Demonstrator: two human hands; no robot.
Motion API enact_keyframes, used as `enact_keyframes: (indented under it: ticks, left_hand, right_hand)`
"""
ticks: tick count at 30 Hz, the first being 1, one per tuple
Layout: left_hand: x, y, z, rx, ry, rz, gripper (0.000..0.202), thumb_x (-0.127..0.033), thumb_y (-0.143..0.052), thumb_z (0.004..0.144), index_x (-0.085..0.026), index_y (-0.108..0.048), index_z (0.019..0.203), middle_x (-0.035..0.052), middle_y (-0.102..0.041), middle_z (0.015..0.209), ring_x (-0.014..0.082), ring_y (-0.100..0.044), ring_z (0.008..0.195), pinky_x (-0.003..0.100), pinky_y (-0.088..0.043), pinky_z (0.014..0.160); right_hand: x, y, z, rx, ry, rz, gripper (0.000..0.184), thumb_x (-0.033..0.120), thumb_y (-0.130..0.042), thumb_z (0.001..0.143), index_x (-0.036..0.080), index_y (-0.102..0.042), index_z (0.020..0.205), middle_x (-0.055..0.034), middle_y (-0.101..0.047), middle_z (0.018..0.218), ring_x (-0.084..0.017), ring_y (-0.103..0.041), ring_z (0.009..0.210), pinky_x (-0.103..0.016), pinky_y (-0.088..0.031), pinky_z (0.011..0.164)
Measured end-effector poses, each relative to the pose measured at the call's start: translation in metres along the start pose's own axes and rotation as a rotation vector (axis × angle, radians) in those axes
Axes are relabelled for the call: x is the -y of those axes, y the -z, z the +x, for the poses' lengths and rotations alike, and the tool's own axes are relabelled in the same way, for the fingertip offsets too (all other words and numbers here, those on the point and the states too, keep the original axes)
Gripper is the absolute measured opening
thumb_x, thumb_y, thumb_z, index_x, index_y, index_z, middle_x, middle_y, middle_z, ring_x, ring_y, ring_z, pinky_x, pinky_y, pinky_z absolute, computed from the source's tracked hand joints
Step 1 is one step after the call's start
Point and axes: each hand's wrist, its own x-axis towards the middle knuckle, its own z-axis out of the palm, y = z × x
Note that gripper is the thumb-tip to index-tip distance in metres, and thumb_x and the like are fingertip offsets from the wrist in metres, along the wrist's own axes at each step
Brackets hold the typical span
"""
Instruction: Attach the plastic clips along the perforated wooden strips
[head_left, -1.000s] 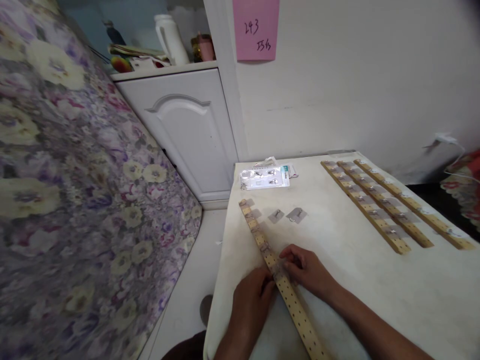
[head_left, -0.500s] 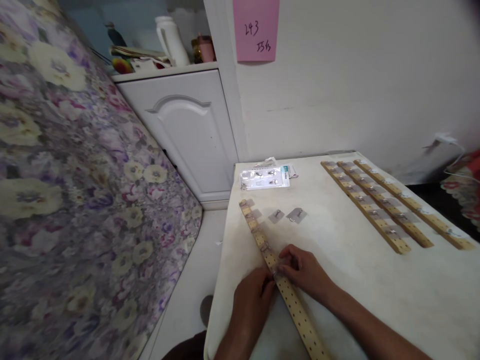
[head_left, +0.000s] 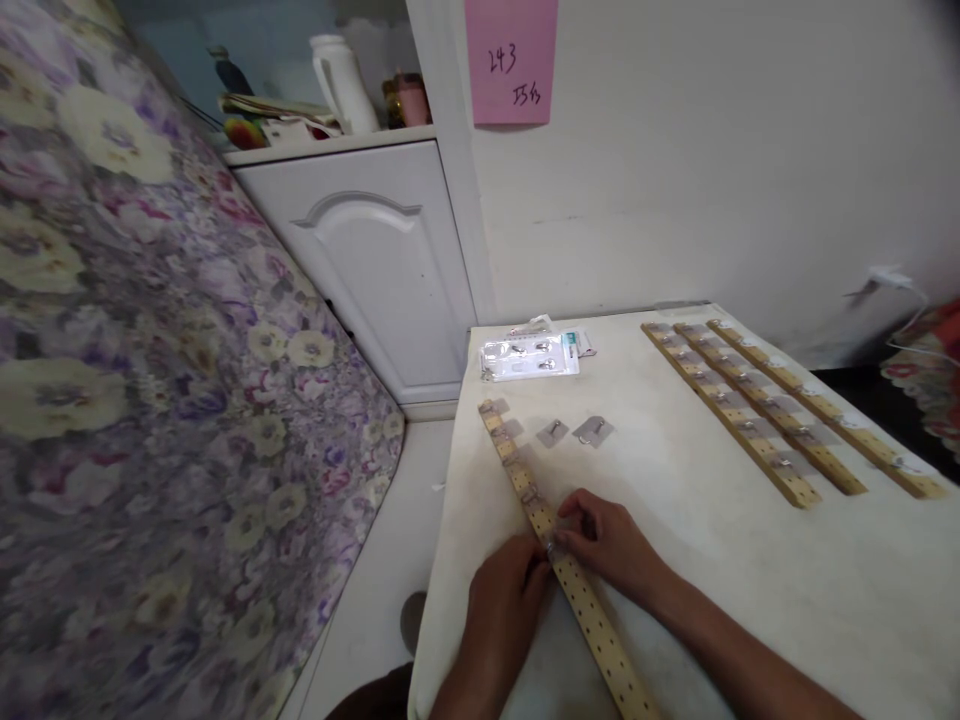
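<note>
A long wooden strip with rows of holes (head_left: pixel 596 620) slants across the table's near left part. Several clear adhesive hooks, such as one with a metal hook (head_left: pixel 529 492), sit along its far half. My left hand (head_left: pixel 504 592) is closed at the strip's left edge, fingertips against a small metal adhesive hook (head_left: pixel 551 548) on the strip. From the right, my right hand (head_left: pixel 611 540) pinches at that same hook, its thumb and forefinger pressed close to the wood. The hook's clear pad is mostly hidden by my fingers. Two loose adhesive hooks (head_left: pixel 594 431) lie beyond my hands.
Blister packs of hooks (head_left: pixel 529 357) lie at the table's far left corner. Three similar strips (head_left: pixel 731 410) with hooks lie along the right side. A floral curtain (head_left: pixel 150 380) hangs at left beside a white cabinet (head_left: pixel 367 270). The wall (head_left: pixel 675 170) stands behind the table.
Both hands stay at the same spot on the strip. My right fingers have shifted very slightly at the hook, and less of the clear pad shows beside them.
</note>
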Motion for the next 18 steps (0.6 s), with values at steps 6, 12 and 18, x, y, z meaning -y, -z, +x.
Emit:
enact_keyframes:
  ticks: [6, 12, 18]
  left_hand:
    - [-0.0014, 0.0022, 0.0002, 0.007, 0.011, 0.002, 0.016, -0.024, -0.046, 0.082, -0.020, -0.062, 0.082, 0.0029, -0.065, 0.084, 0.0192, -0.057, 0.081, 0.026, -0.038, 0.069]
    - [-0.0002, 0.0015, 0.0007, 0.000, 0.008, 0.016, 0.015, -0.023, -0.046, 0.082, -0.020, -0.061, 0.080, 0.0027, -0.064, 0.082, 0.0186, -0.056, 0.079, 0.026, -0.038, 0.068]
    - [0.0005, 0.0012, 0.0007, 0.001, -0.018, 0.008, 0.016, -0.023, -0.045, 0.082, -0.021, -0.061, 0.082, 0.0026, -0.064, 0.084, 0.0187, -0.057, 0.080, 0.026, -0.038, 0.070]
  right_hand:
    - [-0.0001, 0.0002, -0.0007, 0.007, -0.017, 0.023, 0.014, 0.025, -0.063, 0.070, 0.021, -0.060, 0.083, 0.0035, -0.056, 0.060, -0.013, -0.051, 0.058, -0.023, -0.035, 0.053]
    - [0.0008, 0.0002, -0.0005, 0.014, -0.020, 0.036, 0.014, 0.025, -0.063, 0.071, 0.021, -0.060, 0.084, 0.0035, -0.057, 0.060, -0.013, -0.052, 0.058, -0.023, -0.036, 0.053]
    - [-0.0005, -0.0006, 0.0008, 0.007, -0.033, 0.027, 0.013, 0.024, -0.063, 0.069, 0.021, -0.060, 0.082, 0.0032, -0.057, 0.061, -0.014, -0.052, 0.059, -0.023, -0.035, 0.053]
